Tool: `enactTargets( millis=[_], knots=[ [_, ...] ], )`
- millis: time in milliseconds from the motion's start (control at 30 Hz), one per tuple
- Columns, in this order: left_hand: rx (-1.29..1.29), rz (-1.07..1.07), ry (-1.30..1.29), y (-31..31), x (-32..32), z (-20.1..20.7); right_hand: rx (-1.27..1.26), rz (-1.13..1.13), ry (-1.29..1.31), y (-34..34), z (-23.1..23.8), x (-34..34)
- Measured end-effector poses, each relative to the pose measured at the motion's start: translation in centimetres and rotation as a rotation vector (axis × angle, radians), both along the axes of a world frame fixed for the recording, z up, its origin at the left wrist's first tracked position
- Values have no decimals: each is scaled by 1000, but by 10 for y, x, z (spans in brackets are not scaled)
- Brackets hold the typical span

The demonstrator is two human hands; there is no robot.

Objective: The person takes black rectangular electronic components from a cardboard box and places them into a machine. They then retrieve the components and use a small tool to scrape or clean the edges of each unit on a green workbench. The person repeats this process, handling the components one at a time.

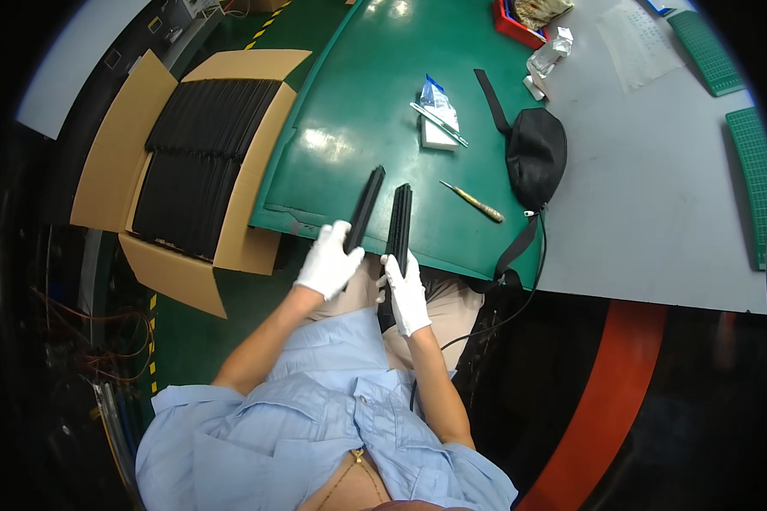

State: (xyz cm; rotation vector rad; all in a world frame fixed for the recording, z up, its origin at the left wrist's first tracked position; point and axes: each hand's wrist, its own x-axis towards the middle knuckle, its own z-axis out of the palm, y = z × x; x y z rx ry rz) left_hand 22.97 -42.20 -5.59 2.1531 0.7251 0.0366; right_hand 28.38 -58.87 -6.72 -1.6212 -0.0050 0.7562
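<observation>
Both my hands wear white gloves and work at the near edge of the green-topped table (315, 192). My left hand (330, 262) is closed round a long black strip (366, 204), its far end tilted up to the right. In my right hand (407, 289) is a second long black strip (400, 217), ridged lengthwise, pointing away from me. The two strips are apart, nearly side by side, and their near ends are hidden by the gloves. Left of the table stands an open cardboard box (260, 175) packed with rows of similar black strips (200, 119).
A screwdriver-like tool (477, 204) lies right of my hands. Beyond it are a white block (439, 134) with a thin pen-like stick (439, 124) across it and a black pouch (537, 149) with a strap. Green cutting mats (752, 170) and a red bin (516, 30) lie farther off.
</observation>
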Motion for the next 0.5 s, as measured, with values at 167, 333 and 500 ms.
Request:
enactTargets(
  millis=[167,333,500],
  knots=[
    [-265,-24,-125,-35,-19,-6,-106,134,-242,14,-25,-18],
    [-402,42,-83,-37,-24,-23,-277,254,-427,12,-31,-26],
    [-659,132,-100,-51,-19,-18,-346,204,-412,17,-11,-39]
  ],
)
